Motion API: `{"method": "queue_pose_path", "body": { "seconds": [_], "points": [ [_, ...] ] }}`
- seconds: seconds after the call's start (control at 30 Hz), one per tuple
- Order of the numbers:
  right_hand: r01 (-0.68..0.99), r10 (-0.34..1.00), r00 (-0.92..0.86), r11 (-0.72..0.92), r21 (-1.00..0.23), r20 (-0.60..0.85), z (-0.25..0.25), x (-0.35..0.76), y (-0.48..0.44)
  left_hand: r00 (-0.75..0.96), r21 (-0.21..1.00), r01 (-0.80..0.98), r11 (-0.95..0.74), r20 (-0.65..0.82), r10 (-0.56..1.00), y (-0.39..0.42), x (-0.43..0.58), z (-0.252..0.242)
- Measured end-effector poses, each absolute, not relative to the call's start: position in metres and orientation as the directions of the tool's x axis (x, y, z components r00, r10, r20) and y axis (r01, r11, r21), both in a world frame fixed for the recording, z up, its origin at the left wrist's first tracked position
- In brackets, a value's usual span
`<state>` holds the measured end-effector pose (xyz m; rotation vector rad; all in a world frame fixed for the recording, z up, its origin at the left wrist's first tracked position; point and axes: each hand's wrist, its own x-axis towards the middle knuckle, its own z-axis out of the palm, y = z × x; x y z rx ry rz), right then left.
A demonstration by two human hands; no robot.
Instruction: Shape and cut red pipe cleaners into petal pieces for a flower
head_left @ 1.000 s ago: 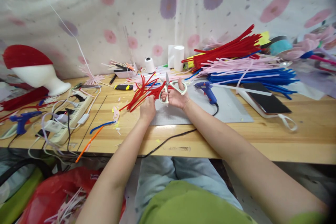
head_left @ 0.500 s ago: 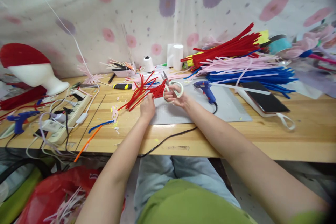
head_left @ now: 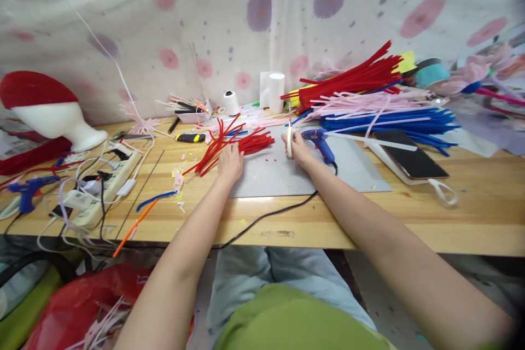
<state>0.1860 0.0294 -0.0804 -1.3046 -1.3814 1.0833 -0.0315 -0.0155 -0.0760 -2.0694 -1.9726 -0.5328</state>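
Red stems point(head_left: 257, 143) in left hand point(head_left: 231, 162), scissors point(head_left: 289, 142) in right hand point(head_left: 300, 151), hands apart

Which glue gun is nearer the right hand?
The glue gun on the grey mat, beside the right hand; the other lies left of the power strip.

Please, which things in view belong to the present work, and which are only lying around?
Apparently in use:
scissors, in the right hand
nearer red stems, under the left hand
grey mat

Seemingly just lying around:
glue gun beside the right hand
phone
thread spool
power strip
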Motion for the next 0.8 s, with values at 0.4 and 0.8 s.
{"method": "queue_pose_path", "body": {
  "seconds": [0.4, 0.8],
  "points": [
    [0.637, 0.975, 0.013, 0.164, -0.753, 0.224, -0.09, 0.181, 0.014, -0.202, 0.048, 0.979, 0.196, 0.241, 0.949, -0.012, -0.075, -0.064],
    [0.837, 0.938, 0.104, 0.098, -0.539, 0.331, -0.094, 0.181, 0.013, -0.474, 0.449, 0.844, 0.293, 0.369, 0.8, -0.009, -0.095, -0.052]
  ]
}}
